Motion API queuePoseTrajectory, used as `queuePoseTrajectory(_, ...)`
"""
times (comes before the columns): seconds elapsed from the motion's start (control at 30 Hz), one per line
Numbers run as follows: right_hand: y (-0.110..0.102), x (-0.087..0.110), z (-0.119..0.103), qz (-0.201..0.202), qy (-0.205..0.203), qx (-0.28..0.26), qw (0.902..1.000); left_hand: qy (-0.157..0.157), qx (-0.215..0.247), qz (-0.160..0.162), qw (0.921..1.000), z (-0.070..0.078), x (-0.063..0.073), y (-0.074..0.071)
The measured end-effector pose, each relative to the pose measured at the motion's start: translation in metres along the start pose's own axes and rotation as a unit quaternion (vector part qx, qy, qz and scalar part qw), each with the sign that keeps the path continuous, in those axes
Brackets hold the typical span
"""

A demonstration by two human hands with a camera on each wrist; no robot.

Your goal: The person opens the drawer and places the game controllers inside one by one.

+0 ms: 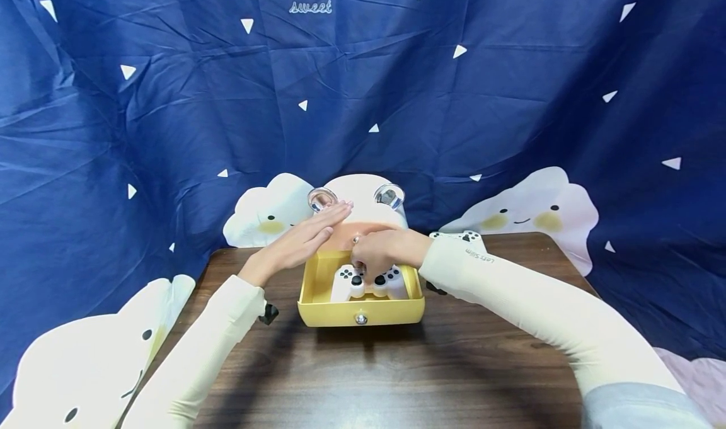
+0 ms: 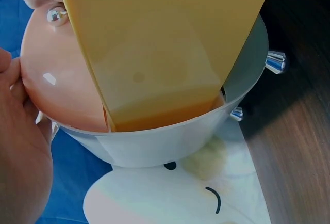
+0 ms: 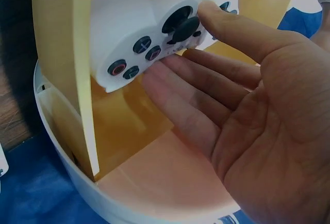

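A white game controller [image 1: 343, 284] lies in the pulled-out yellow drawer [image 1: 363, 312] of a rounded white box [image 1: 357, 196] with a pink front. My right hand [image 1: 382, 252] reaches down into the drawer and holds the controller [image 3: 124, 43] at its middle. In the right wrist view, the thumb is over the face near a black stick, and the fingers bend in at the edge. My left hand [image 1: 306, 234], its fingers straight, is at the box's upper left, beside the rim in the left wrist view.
A second white controller [image 1: 473, 237] stands at the back right, partly behind my right sleeve. Two shiny silver rings [image 1: 389, 196] top the box. The brown wooden table [image 1: 363, 378] extends toward me, and a blue cloth [image 1: 363, 101] with white shapes hangs behind.
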State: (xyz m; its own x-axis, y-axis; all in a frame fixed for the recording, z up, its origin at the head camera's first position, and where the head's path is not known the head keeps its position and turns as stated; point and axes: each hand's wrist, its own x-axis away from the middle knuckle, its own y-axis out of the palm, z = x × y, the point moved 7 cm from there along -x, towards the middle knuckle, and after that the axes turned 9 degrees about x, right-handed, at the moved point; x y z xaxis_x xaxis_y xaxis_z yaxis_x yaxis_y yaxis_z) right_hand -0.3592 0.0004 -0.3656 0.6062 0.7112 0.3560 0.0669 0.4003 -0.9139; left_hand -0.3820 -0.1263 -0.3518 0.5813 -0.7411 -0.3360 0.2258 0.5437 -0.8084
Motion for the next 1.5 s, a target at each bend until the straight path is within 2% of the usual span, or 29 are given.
queuePoseTrajectory(0.2,-0.005,0.008,0.007,0.017,-0.001,0.001,0.9999,-0.003,0.000,-0.001,1.0000,0.000,0.000,0.000)
queuePoseTrajectory(0.47,-0.015,0.016,0.010,0.077,-0.040,-0.011,0.9962,-0.004,0.005,0.003,1.0000,0.001,0.002,-0.002)
queuePoseTrajectory(0.63,-0.017,0.021,0.016,0.111,-0.048,-0.015,0.9925,-0.003,0.008,0.007,0.9999,0.001,0.004,-0.002)
queuePoseTrajectory(0.93,-0.019,0.043,0.029,0.156,-0.035,-0.004,0.9870,-0.007,0.007,0.008,0.9999,-0.001,0.003,-0.004)
queuePoseTrajectory(1.2,-0.010,0.058,0.041,0.184,-0.001,-0.003,0.9828,-0.004,0.008,0.010,0.9999,0.001,0.001,-0.003)
queuePoseTrajectory(1.5,0.001,0.077,0.041,0.192,0.021,-0.057,0.9795,0.000,0.011,0.013,0.9999,0.003,0.001,0.000)
